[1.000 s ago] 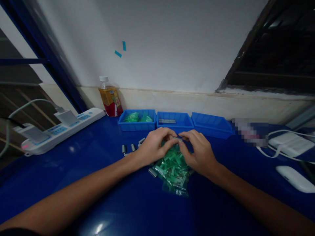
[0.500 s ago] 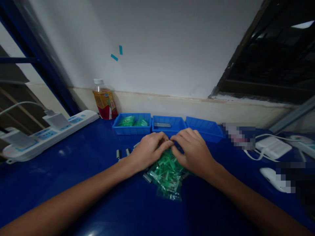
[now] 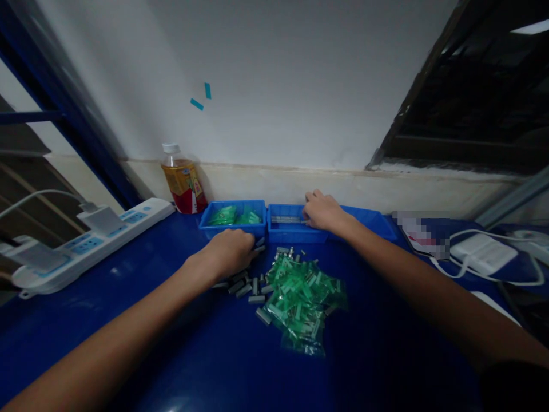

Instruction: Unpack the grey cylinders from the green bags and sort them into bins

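Observation:
My left hand (image 3: 229,250) is low over the left side of a loose pile of grey metal cylinders (image 3: 256,299), its fingers curled and closed. A grey cylinder (image 3: 259,242) shows at its fingertips. My right hand (image 3: 325,212) reaches into the middle blue bin (image 3: 295,232), fingers bent together at the right end of a row of metal cylinders (image 3: 285,220); the fingertips are partly hidden, with a cylinder end at them. In front of both hands lies a heap of clear bags with green pieces (image 3: 298,297), touched by neither.
The left blue bin (image 3: 233,229) holds more green bags. A third bin (image 3: 373,223) is partly behind my right arm. A drink bottle (image 3: 184,186) and a power strip (image 3: 94,243) stand left. A white charger (image 3: 484,254) with cables lies right.
My hands have parted from above the green bags. The left moved left and down to the cylinders; the right went up into the middle bin. The bags and small metal parts are uncovered.

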### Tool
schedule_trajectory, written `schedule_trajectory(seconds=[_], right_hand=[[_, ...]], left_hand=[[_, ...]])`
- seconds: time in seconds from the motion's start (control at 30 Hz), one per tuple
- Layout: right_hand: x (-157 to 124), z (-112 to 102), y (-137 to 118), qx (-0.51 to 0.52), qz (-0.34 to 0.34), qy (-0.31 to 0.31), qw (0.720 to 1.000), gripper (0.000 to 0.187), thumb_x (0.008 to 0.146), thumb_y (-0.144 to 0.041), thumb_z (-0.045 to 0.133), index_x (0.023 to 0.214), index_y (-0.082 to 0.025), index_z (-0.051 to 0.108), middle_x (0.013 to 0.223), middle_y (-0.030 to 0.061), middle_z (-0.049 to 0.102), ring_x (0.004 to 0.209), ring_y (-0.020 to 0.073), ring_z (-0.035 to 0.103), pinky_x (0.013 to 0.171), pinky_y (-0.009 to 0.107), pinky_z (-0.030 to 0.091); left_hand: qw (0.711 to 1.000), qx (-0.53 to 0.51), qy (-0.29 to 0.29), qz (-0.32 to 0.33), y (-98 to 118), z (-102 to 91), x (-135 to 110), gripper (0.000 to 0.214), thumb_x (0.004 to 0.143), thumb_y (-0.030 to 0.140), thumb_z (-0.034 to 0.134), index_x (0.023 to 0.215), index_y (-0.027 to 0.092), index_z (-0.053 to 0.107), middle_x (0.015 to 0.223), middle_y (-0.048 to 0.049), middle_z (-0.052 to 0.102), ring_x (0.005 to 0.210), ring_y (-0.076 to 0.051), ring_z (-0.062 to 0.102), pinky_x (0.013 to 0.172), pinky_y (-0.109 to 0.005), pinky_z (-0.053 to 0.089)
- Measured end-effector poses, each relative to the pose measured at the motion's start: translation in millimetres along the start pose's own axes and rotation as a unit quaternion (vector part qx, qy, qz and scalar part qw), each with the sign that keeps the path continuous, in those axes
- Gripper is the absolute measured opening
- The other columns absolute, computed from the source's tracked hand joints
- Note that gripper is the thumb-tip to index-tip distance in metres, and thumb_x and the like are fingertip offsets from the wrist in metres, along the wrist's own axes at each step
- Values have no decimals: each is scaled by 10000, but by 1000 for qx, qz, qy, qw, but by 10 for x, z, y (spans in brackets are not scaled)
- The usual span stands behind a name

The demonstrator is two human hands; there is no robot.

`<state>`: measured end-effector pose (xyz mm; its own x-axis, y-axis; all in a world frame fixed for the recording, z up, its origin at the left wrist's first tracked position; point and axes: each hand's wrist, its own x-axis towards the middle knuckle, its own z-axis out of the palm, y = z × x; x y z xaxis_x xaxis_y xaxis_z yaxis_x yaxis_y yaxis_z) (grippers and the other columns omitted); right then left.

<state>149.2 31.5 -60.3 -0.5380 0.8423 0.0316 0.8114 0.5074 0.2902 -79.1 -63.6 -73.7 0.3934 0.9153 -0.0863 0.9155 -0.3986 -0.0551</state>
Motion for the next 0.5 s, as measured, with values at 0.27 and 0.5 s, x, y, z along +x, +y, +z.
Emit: schedule_trajectory(seconds=[0.27, 0.5], right_hand=[[19, 22, -71, -46, 16, 7, 999, 200, 817, -202, 573, 969, -135, 684, 1133, 182, 568, 1085, 301, 480, 784, 375, 489], [108, 24, -72, -62, 28, -1, 998, 227, 838, -224, 572, 1001, -104, 674, 1062, 211, 615, 1008, 298, 554, 741, 360, 496]], left_hand=[[999, 18, 12, -29, 71, 10, 8, 260, 846, 350, 458, 901, 164, 630, 840, -147, 673, 752, -280, 643, 610, -344, 469], [997, 42, 50, -35, 167, 24, 24, 293, 849, 403, 483, 986, 162, 578, 861, -127, 660, 809, -310, 636, 604, -358, 475]])
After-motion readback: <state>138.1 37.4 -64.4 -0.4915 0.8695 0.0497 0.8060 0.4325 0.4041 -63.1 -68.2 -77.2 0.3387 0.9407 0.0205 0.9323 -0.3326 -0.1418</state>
